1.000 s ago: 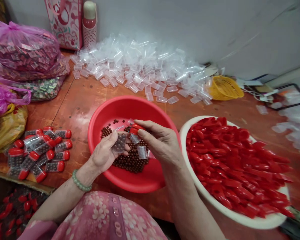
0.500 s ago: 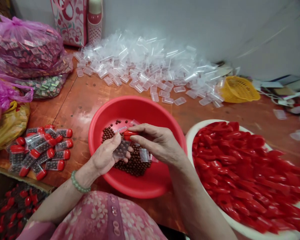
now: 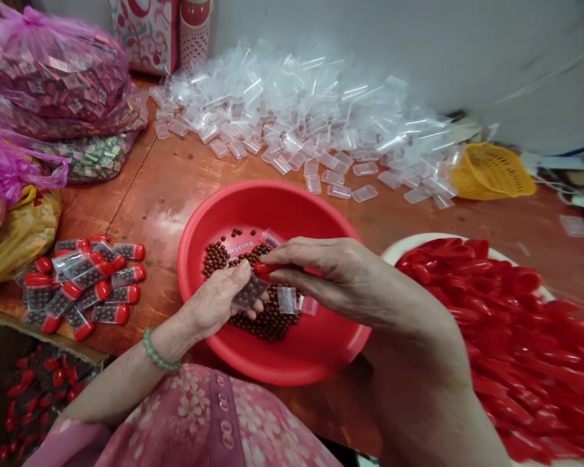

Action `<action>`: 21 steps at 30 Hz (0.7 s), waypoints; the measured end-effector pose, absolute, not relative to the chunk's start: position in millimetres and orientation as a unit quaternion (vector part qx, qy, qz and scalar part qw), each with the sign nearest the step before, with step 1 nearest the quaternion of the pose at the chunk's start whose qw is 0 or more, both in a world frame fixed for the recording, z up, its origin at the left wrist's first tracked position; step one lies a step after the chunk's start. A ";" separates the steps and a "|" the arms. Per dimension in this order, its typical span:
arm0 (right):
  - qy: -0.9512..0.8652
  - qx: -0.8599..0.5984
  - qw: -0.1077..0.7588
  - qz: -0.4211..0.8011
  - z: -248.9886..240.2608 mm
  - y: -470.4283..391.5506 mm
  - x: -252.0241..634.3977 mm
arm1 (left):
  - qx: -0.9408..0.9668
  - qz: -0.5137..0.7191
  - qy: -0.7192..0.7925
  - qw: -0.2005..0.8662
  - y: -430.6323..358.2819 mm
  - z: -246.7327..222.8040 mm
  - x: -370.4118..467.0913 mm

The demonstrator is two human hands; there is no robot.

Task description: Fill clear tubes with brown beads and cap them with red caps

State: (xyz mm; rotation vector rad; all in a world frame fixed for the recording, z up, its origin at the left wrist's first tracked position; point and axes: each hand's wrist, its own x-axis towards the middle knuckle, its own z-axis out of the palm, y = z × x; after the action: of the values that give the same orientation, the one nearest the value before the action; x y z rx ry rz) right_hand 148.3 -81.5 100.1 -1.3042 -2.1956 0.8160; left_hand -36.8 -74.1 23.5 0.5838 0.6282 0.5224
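The left hand (image 3: 219, 298) holds a small see-through box (image 3: 247, 292) of dark beads over the red basin (image 3: 316, 350), its thumb on the near side and its other fingers curled underneath, so much of the box is covered. The right hand (image 3: 335, 272) pinches a red cap (image 3: 263, 268) between thumb and forefinger at the box's upper right end; the fingers hide most of the cap, and whether it is seated or merely touching cannot be told. Below the hands, brown beads (image 3: 272, 331) lie in the basin, partly blocked from sight, with a loose see-through box (image 3: 287, 300) on top of them. (The lettering on the basin floor is only partly readable.) At the right, a white tub (image 3: 409, 243) heaped with red caps (image 3: 506, 324) runs out of the picture, and the right forearm covers part of its near side. Capped boxes (image 3: 90, 275) are piled on the table (image 3: 146, 227) at the left, overlapping too much to count; more lie in shadow below the table edge. The far heap of see-through boxes (image 3: 296, 130) blurs into haze toward the wall, beside a yellow basket (image 3: 491, 175). The top of a bottle (image 3: 194, 35) is cut off.
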 end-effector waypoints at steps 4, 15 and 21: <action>-0.811 -0.473 0.157 0.306 108.2 -71.8 145.7 | 0.279 0.255 0.314 0.871 -73.3 24.7 -37.7; -0.775 -0.502 0.195 0.330 113.6 -64.6 161.5 | 0.244 0.259 0.307 0.882 -68.1 27.1 -39.5; -0.610 -0.578 0.442 0.313 84.9 -80.8 140.0 | 0.205 0.243 0.272 0.908 -65.9 29.0 -44.2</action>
State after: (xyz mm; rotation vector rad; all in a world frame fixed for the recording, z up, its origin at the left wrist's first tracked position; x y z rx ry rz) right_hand 140.0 -80.8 84.9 -1.4347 -1.5135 0.7765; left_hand -44.2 -65.9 29.0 0.4236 0.5618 0.5005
